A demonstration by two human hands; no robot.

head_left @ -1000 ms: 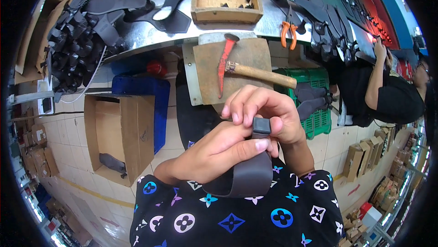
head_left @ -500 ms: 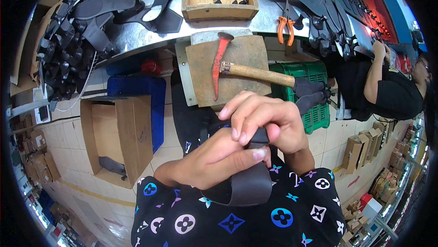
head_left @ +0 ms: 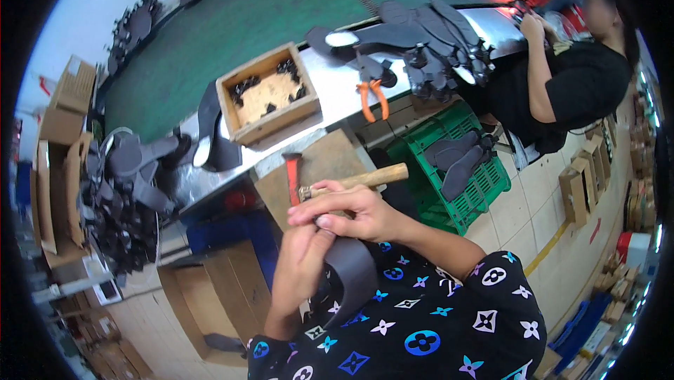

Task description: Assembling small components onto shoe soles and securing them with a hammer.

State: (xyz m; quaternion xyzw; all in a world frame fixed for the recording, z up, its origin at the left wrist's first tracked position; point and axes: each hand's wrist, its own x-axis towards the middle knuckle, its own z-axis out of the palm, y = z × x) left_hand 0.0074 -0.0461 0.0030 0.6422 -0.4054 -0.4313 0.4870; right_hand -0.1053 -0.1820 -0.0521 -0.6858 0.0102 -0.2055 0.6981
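My left hand [head_left: 303, 254] and my right hand [head_left: 351, 213] are together in front of my chest, both closed on a dark grey curved shoe insole [head_left: 352, 276]. My right fingers press on its upper end, over my left fingertips. The insole's lower part hangs down against my patterned black shirt. Just behind my hands a hammer [head_left: 292, 178] with a red head and wooden handle lies on a wooden board [head_left: 330, 159].
On the metal bench stand a wooden box [head_left: 270, 92] with small dark pieces, orange pliers [head_left: 372, 98] and heaps of dark insoles [head_left: 119, 197]. A green crate [head_left: 460, 169] holds more insoles. A person in black [head_left: 562, 85] works at right. Open cardboard boxes [head_left: 210, 296] stand at lower left.
The view has swung and tilted, so the bench now runs diagonally. My hands stay on the insole and have shifted slightly left, my right fingers now lying flatter across its top.
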